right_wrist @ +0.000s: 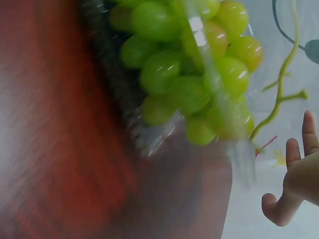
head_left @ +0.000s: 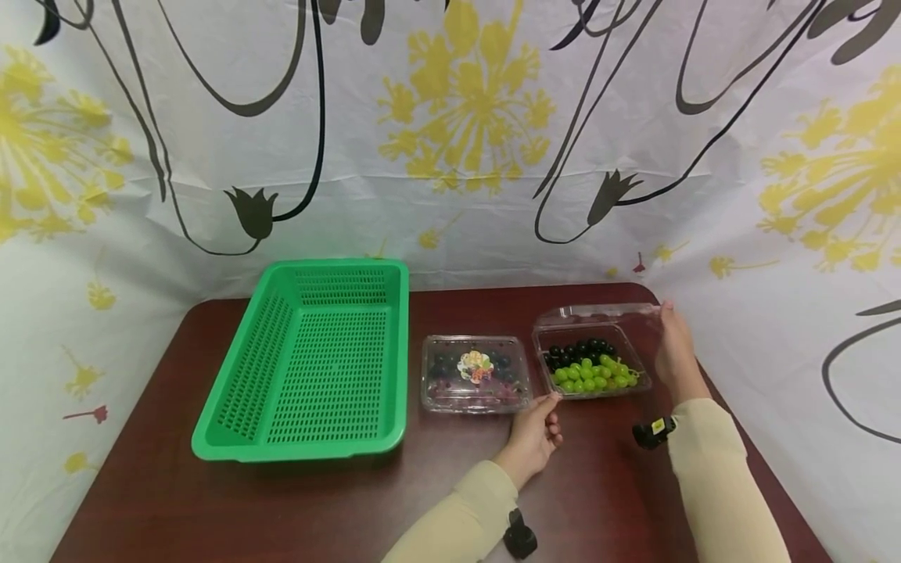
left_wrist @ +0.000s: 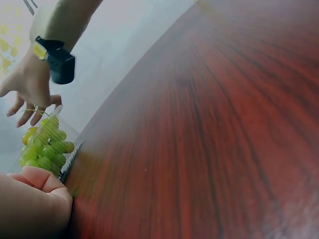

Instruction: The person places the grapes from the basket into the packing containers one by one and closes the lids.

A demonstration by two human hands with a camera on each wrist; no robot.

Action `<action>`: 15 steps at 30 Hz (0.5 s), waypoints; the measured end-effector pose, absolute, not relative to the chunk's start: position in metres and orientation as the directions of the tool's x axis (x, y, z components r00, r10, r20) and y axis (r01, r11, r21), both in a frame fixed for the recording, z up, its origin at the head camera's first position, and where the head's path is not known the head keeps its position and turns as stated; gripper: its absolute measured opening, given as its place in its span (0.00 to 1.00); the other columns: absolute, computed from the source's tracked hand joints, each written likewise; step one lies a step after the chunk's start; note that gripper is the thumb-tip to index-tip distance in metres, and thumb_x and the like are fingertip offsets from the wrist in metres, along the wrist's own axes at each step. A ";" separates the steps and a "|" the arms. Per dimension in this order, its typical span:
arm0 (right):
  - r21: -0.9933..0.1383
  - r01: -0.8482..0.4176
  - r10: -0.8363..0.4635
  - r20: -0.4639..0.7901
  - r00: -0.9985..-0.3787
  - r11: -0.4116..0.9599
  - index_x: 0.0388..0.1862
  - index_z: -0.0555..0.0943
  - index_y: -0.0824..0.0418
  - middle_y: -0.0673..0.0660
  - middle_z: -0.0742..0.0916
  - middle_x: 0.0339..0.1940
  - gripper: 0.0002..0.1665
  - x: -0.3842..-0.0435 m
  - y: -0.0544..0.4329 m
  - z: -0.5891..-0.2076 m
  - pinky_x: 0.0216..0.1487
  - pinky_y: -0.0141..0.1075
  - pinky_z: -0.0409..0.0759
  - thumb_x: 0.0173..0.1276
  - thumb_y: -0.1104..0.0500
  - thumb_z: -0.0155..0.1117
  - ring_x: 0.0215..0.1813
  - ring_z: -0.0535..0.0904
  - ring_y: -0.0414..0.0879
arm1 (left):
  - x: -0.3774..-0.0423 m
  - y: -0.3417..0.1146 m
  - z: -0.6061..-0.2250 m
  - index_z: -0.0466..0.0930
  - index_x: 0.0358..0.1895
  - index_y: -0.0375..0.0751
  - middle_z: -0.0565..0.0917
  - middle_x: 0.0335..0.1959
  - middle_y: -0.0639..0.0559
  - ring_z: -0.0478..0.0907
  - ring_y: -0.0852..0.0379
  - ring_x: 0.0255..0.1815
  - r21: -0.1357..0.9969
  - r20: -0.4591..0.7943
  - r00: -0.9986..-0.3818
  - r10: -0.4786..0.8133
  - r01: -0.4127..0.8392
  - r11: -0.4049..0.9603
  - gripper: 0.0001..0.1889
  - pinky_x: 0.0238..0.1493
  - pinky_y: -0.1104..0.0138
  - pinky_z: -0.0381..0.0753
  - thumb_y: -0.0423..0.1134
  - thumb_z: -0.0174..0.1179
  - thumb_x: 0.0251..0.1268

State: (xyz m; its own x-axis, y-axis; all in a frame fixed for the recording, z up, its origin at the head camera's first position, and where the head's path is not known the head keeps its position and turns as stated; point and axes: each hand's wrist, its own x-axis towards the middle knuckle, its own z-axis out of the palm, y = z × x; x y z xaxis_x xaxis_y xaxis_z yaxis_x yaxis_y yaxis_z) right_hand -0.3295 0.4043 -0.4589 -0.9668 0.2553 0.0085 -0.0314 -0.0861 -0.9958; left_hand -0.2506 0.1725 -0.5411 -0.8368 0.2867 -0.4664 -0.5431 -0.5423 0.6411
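A clear plastic clamshell box [head_left: 644,383] at the table's right holds green grapes [head_left: 591,377] and dark grapes [head_left: 583,350]. Its transparent lid [head_left: 598,313] is raised. At the box's near left corner, my left hand [head_left: 533,438] pinches the edge between thumb and finger. My right hand [head_left: 677,352] is at the lid's right end, touching it with fingers spread and loosely bent. The green grapes [right_wrist: 164,74] fill much of the right wrist view, behind the blurred lid edge. In the left wrist view, the right hand [left_wrist: 32,87] hangs over the green grapes [left_wrist: 47,147].
A second clear box [head_left: 475,399], closed and with a fruit sticker, lies left of the open one. Farther left stands a green slatted basket [head_left: 331,452]. All rest on a dark red wooden table [head_left: 450,485], with a patterned cloth [head_left: 464,234] behind and beside it.
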 end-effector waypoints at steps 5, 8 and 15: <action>-0.985 -0.118 0.228 0.088 -0.970 -0.124 0.38 0.80 0.43 0.36 0.78 0.40 0.19 -0.317 0.408 -0.475 0.58 0.30 0.50 0.79 0.47 0.39 0.48 0.65 0.33 | -0.250 0.172 -0.541 0.80 0.40 0.47 0.68 0.20 0.59 0.61 0.64 0.21 0.638 -0.469 -0.836 0.285 -0.544 -0.546 0.07 0.26 0.72 0.64 0.44 0.59 0.67; -0.988 -0.097 0.210 0.069 -0.975 -0.123 0.42 0.79 0.42 0.35 0.77 0.41 0.18 -0.306 0.410 -0.482 0.61 0.31 0.45 0.80 0.48 0.39 0.49 0.64 0.32 | -0.249 0.170 -0.542 0.80 0.41 0.46 0.68 0.20 0.59 0.61 0.64 0.21 0.640 -0.466 -0.835 0.293 -0.546 -0.541 0.09 0.26 0.72 0.64 0.47 0.60 0.66; -0.990 -0.103 0.197 0.082 -0.977 -0.096 0.48 0.76 0.42 0.35 0.76 0.43 0.15 -0.289 0.411 -0.495 0.59 0.32 0.48 0.80 0.49 0.40 0.50 0.65 0.31 | -0.250 0.170 -0.542 0.81 0.42 0.48 0.68 0.20 0.59 0.60 0.65 0.19 0.629 -0.458 -0.829 0.319 -0.557 -0.542 0.20 0.26 0.72 0.64 0.60 0.62 0.59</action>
State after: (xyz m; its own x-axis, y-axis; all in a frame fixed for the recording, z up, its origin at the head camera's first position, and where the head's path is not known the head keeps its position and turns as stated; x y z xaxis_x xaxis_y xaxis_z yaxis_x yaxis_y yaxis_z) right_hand -0.2891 0.4113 -0.4951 -0.9770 0.1967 0.0824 -0.1027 -0.0956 -0.9901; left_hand -0.2495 0.1696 -0.5419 -0.8295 0.3194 -0.4582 -0.5565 -0.5423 0.6295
